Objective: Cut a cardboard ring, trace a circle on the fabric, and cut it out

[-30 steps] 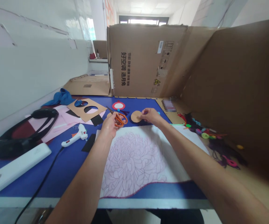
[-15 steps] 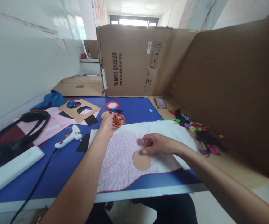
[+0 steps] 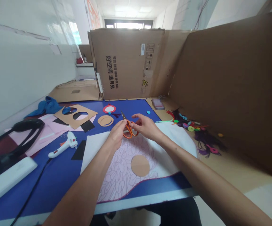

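My left hand (image 3: 117, 133) is closed on a pair of orange-handled scissors (image 3: 131, 135), whose dark blades point up and away. My right hand (image 3: 145, 125) is at the right side of the handles, its thumb against or very near a loop and its fingers apart. Below both hands lies a white cloth (image 3: 171, 138) with a pale purple flower pattern and a red-stitched edge. A round brown cardboard disc (image 3: 140, 165) rests flat on the patterned part, nearer to me than the hands.
Cardboard rings (image 3: 105, 121) and a red-rimmed round piece (image 3: 109, 109) lie beyond the cloth. Leftward are a white glue gun (image 3: 64, 146), a cardboard sheet with holes (image 3: 79, 125) and a white power strip (image 3: 11, 180). Colourful yarn and buttons (image 3: 192, 128) are at right. Cardboard walls (image 3: 128, 69) enclose the back.
My left hand has brought the scissors right and toward me, away from the cardboard rings. My right hand has left the disc and moved up to the scissors' handles.
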Available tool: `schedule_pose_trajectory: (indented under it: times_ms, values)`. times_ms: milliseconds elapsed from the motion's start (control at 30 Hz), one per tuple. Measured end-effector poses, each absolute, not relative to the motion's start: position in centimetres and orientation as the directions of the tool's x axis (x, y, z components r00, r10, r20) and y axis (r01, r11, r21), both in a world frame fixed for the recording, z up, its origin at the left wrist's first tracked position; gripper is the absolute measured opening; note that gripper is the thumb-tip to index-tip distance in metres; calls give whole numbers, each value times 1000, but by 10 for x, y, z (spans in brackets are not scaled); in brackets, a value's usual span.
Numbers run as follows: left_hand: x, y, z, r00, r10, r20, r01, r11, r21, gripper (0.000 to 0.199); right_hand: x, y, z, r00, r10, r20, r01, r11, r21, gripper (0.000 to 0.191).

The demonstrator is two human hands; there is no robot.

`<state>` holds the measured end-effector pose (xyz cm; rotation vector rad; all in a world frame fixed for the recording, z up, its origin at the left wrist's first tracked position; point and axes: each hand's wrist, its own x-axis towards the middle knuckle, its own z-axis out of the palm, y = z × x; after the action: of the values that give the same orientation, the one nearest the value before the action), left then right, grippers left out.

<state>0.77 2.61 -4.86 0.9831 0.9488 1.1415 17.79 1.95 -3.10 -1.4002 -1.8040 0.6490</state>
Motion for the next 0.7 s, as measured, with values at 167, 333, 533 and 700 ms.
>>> schedule_pose_trajectory:
  times_ms: [167, 333, 533, 700]
  values:
    - [16, 21, -54, 117, 993, -26, -216, 51, 975, 32, 176, 16, -34, -121, 947, 298, 607, 308, -733, 39]
    - [21, 17, -62, 80, 996, 46, -131, -35, 991, 26, 177, 9, -34, -115, 950, 289, 658, 291, -694, 37]
    - [24, 16, -68, 63, 997, 53, -107, -46, 993, 27, 170, 4, -39, -168, 959, 228, 605, 283, -744, 57]
    - [27, 15, -71, 107, 988, 107, -32, -105, 994, 22, 168, 5, -42, -161, 953, 255, 604, 300, -739, 35]
